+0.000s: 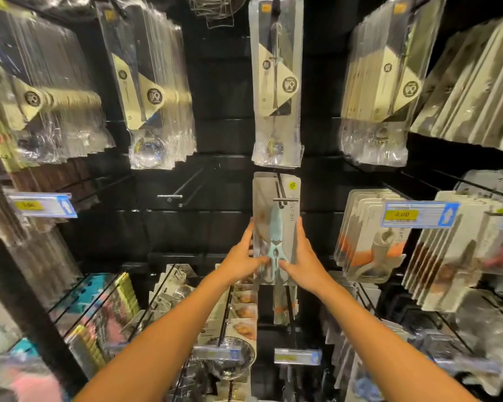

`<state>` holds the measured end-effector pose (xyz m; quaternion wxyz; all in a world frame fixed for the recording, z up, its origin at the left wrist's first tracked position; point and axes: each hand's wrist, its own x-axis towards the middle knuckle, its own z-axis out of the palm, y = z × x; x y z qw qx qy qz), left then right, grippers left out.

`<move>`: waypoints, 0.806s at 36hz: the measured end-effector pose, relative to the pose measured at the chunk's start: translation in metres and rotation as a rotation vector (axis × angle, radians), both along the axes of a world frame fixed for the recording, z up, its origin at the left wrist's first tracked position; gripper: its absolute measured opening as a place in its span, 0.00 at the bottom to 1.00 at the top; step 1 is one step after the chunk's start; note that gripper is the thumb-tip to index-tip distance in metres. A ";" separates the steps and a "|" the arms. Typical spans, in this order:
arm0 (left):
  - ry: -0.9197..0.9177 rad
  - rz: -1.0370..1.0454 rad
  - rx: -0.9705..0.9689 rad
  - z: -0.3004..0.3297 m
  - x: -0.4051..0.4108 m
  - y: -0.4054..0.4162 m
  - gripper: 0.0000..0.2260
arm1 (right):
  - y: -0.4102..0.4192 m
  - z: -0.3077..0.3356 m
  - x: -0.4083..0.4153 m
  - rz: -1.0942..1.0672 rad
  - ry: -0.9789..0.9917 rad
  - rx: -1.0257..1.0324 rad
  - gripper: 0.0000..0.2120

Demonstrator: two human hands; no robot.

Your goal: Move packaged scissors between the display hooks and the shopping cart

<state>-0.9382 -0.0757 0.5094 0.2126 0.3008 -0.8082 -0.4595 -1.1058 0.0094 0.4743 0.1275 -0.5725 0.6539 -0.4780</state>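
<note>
Holding: both hands are up on one scissors package (pixel 276 227), a grey card with pale blue scissors sealed on its front
Left hand (pixel 241 261): fingers run up the package's left edge, thumb curls across the front near the scissor handles, so it grips the card
Right hand (pixel 304 256): mirrors it on the right edge, fingers up the side, thumb on the front, gripping too
Package position: upright, dead centre of the dark panel, its top hole threaded on the display hook (pixel 282 195); the hook's tip shows in front of the card
Count on this hook: just one package visible
Bare hook (pixel 174 195): one, just left of the package, sticking out with nothing on it
Utensil packs (pixel 276 82): one hangs straight above; thick stacks hang upper left and upper right
Neighbouring stack (pixel 369 233): several similar carded packs to the right, well apart
Price tags (pixel 420 214): two blue-edged ones at mid height, one on each side
Room: open black panel on both sides of the package; more hooks and packs crowd in below the wrists
</note>
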 end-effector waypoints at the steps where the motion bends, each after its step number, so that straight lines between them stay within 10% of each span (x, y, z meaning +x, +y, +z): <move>1: -0.010 0.008 0.001 0.000 -0.002 -0.003 0.48 | -0.003 -0.002 -0.004 -0.004 0.006 0.017 0.54; 29: -0.286 0.147 -0.628 -0.098 0.192 0.033 0.28 | 0.055 -0.060 0.094 0.246 0.323 0.153 0.24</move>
